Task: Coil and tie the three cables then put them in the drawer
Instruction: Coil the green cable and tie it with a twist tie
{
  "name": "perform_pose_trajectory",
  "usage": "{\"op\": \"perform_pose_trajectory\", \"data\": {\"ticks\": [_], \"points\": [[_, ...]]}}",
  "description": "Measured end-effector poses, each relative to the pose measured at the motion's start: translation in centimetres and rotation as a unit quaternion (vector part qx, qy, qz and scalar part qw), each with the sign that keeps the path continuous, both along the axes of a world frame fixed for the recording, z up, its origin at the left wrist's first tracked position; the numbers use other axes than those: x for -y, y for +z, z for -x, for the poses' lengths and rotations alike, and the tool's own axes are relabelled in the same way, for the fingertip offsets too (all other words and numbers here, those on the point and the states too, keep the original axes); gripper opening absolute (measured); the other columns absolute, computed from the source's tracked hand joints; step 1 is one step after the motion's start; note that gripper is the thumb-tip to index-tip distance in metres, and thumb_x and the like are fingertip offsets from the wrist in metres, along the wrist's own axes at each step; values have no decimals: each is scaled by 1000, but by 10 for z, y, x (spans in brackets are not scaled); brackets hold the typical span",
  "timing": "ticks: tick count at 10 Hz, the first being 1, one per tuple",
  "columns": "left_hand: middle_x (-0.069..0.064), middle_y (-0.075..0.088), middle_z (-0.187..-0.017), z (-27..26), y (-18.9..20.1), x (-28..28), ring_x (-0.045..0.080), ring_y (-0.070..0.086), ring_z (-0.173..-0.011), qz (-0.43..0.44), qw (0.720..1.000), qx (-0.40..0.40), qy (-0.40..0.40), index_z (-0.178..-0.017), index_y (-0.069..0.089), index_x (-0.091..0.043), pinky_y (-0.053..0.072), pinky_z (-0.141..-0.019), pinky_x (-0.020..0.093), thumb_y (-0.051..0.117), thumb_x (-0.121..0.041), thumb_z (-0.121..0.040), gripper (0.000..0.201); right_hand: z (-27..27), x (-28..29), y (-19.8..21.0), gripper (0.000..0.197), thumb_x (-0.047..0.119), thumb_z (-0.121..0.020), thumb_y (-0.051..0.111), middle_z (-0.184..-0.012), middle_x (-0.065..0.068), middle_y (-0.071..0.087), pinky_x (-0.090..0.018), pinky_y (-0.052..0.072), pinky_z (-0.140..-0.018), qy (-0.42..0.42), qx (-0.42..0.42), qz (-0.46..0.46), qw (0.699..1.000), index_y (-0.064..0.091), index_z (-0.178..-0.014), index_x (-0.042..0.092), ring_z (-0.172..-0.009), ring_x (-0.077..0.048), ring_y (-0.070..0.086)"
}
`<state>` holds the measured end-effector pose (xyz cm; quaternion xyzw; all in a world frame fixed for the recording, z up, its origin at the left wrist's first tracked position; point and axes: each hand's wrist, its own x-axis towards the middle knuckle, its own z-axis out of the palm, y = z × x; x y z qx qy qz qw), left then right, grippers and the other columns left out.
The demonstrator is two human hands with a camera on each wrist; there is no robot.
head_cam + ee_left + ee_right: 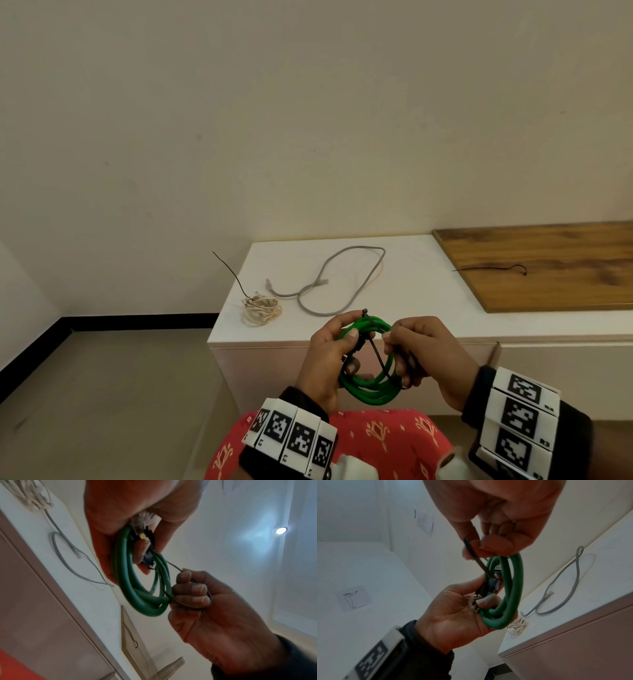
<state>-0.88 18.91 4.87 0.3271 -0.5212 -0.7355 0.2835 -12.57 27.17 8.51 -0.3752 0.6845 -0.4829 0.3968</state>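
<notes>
drawer front (565, 363) cut off, tie's tail hidden

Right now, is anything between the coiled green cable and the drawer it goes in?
The drawer front under the white cabinet top looks shut, so it blocks entry. Both the left hand and right hand hold the green cable.

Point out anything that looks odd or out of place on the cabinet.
The white cable bundle sits at the cabinet top's left edge, its tie tail sticking out past it. The grey cable lies uncoiled.
</notes>
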Motion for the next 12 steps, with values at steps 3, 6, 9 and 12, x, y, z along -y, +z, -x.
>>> {"op": "perform_pose_trajectory", "data": {"ticks": [3,6,9,12], "points": [[-2,69,-76,1,-3,0,8,36,-41,11,1000,-6,3,-106,64,-26,44,-56,28,41,-5,-94,33,1,0,-2,31,5,-89,46,-36,-1,49,-18,32,-37,-3,-1,2,1000,54,-59,5,-29,-14,44],[2,63,-97,0,-5,-10,4,42,-54,173,983,42,-39,-101,61,-35,46,-54,25,42,-3,-93,38,9,2,-2,29,8,-90,48,-38,-1,51,-17,34,-37,-7,24,4,1000,59,-63,4,-33,-13,44],[-7,62,-94,0,-3,-12,3,50,-61,250,963,79,-66,-103,57,-39,44,-52,16,44,-5,-92,38,30,8,-5,27,29,-85,61,-65,-1,58,-20,43,-52,-9,-73,11,997,63,-84,2,-61,-13,54],[-8,64,-97,0,-8,-17,2,50,-60,237,955,115,-139,-93,59,-41,43,-52,21,44,-5,-92,39,50,15,3,20,8,-92,49,-67,-8,65,-24,55,-63,-86,25,126,988,50,-72,6,-67,-18,64]]}}
